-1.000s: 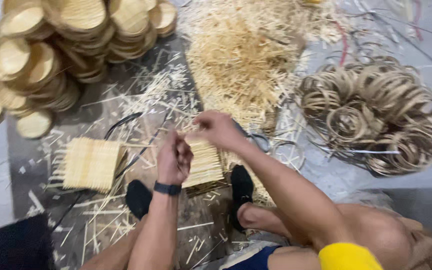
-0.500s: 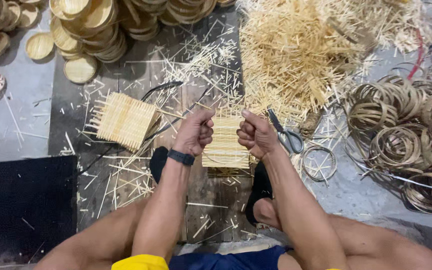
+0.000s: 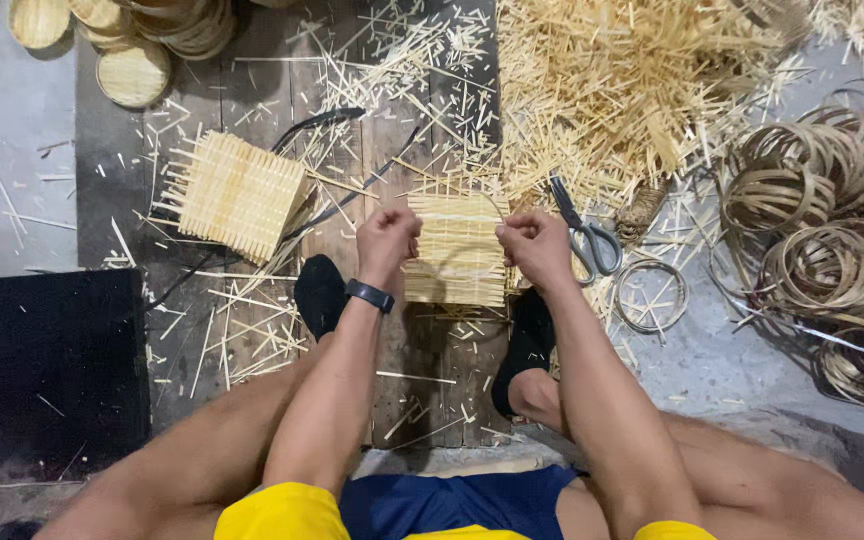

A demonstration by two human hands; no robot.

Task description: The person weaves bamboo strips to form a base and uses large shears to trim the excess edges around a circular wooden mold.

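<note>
item: woven mat (image 3: 457,250), on the boards between my feet. my left hand (image 3: 387,235) is fisted on its 9 o'clock edge, my right hand (image 3: 534,245) fisted on its 3 o'clock edge. half a second ago my hands sat closer together; now spread, the weave looks pulled tight. scissors (image 3: 587,232) at 3 o'clock; second mat (image 3: 237,195) at 10 o'clock.

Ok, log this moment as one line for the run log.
left hand: fist at mat's left edge | right hand: fist at right edge | mat: flat on boards | scissors: right of mat
</note>
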